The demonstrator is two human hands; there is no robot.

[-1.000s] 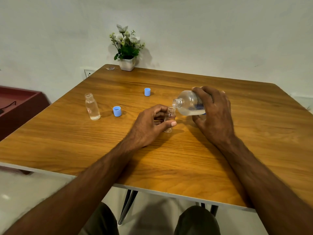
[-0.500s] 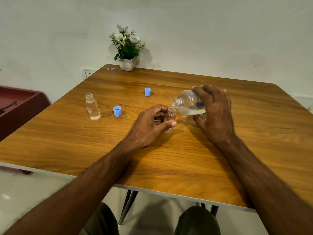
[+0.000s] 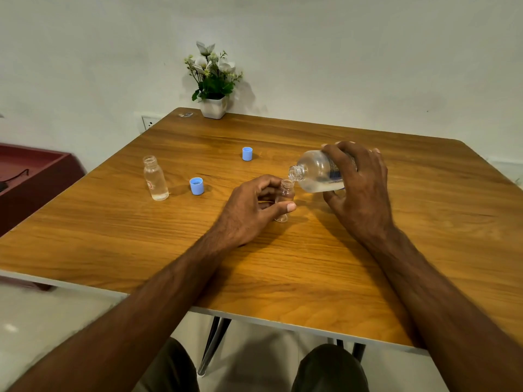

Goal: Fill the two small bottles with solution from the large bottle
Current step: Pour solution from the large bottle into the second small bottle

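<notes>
My right hand (image 3: 359, 188) grips the large clear bottle (image 3: 317, 174), tipped nearly on its side with its open mouth just above the neck of a small clear bottle (image 3: 284, 198). That small bottle stands upright on the wooden table (image 3: 283, 264), pinched between the thumb and fingers of my left hand (image 3: 249, 210). Liquid pools along the low side of the large bottle. A second small bottle (image 3: 155, 178) stands uncapped at the left, with clear liquid in it.
Two blue caps lie on the table: a wider one (image 3: 197, 185) beside the left bottle, a smaller one (image 3: 247, 153) farther back. A potted plant (image 3: 212, 80) stands at the far edge by the wall. A dark red cabinet (image 3: 31, 176) is at the left.
The large bottle has tipped slightly further, its mouth closing on the small bottle's neck. Both hands have otherwise held still.
</notes>
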